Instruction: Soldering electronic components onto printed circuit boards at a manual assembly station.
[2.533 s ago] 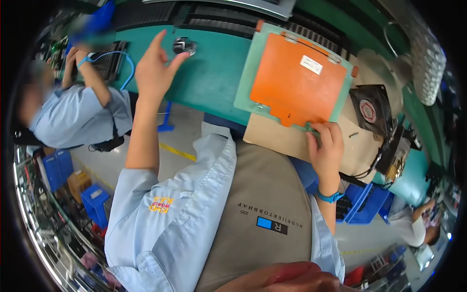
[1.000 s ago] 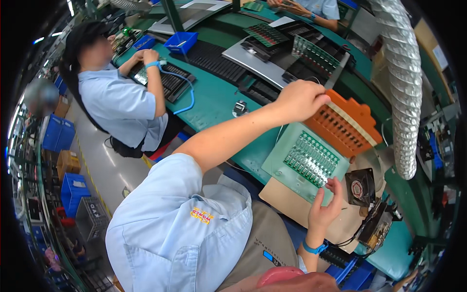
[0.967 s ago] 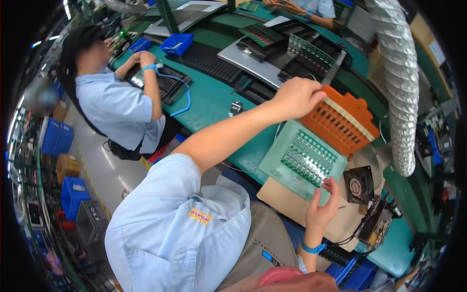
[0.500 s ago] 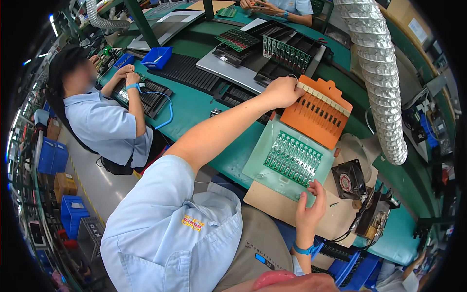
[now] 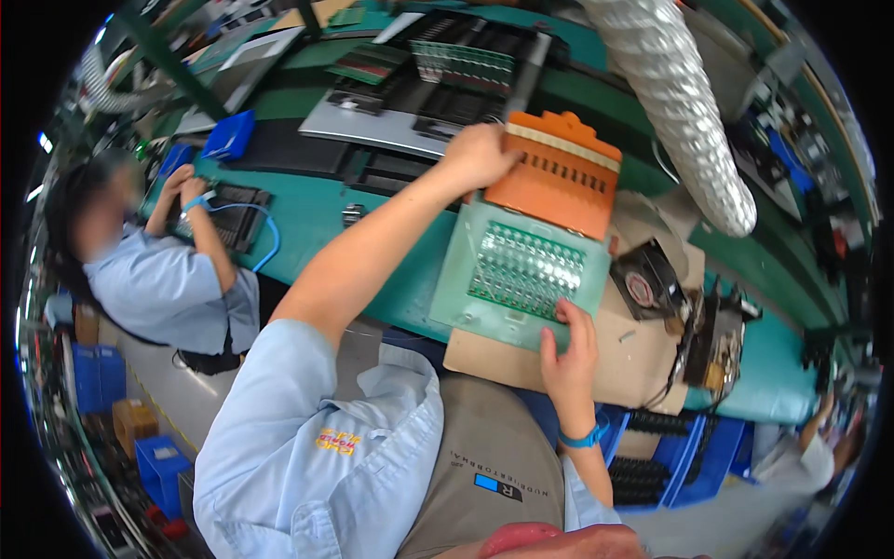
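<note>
- One orange lid [image 5: 548, 207] stands raised, its side gripped by the left hand [image 5: 480, 156].
- Right hand [image 5: 570, 359], unclenched, fingers parted, reaches over the pale-green fixture [image 5: 453, 279] by the bench's [image 5: 312, 216] near edge.

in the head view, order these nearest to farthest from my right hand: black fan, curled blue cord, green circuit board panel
1. green circuit board panel: right at the fingertips of your right hand
2. black fan: up and to the right
3. curled blue cord: far off to the left

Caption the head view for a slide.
Left hand holds the raised orange lid; right hand by the circuit board.
</note>
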`<state>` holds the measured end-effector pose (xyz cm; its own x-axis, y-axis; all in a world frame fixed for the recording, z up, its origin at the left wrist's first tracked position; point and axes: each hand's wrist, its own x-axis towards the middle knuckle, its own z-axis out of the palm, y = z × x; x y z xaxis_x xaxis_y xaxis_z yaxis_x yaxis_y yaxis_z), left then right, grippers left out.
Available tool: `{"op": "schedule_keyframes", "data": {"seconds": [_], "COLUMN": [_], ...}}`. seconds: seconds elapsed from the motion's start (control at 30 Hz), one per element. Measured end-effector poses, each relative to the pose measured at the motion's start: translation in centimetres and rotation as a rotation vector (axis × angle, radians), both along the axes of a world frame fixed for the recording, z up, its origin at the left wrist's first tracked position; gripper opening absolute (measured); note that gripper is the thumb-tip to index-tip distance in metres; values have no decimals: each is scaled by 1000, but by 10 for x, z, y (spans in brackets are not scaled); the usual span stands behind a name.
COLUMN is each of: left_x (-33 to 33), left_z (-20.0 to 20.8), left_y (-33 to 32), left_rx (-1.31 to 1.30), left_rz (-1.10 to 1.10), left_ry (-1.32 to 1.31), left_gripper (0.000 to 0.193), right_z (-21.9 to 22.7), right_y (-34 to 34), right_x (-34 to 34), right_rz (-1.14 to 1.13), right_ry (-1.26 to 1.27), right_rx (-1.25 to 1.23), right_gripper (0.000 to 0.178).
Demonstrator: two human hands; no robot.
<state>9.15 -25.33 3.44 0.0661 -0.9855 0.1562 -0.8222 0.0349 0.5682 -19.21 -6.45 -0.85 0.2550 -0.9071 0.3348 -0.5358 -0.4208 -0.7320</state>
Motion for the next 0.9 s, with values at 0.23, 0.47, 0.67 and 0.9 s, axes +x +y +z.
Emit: {"op": "schedule_keyframes", "data": {"seconds": [0.23, 0.47, 0.67, 0.9], "left_x": [-13, -45, -57, -62], "left_z": [35, 12, -11, 9], "left_y": [28, 105, 126, 121], "left_rx": [-8, -79, -45, -58], "left_rz": [-25, -554, -598, -689], "left_ry": [-43, -297, -466, -582], "left_gripper": [42, 66, 98, 93], "right_z": [-1, -2, -6, -4], "right_y": [-1, -2, 2, 6], "right_x": [-2, -7, -10, -14], "right_rz": [-3, -13, -16, -36], "right_ry": [-24, 2, -11, -42], "right_rx": [-34, -96, -109, -152], "right_gripper": [49, 47, 47, 43]}}
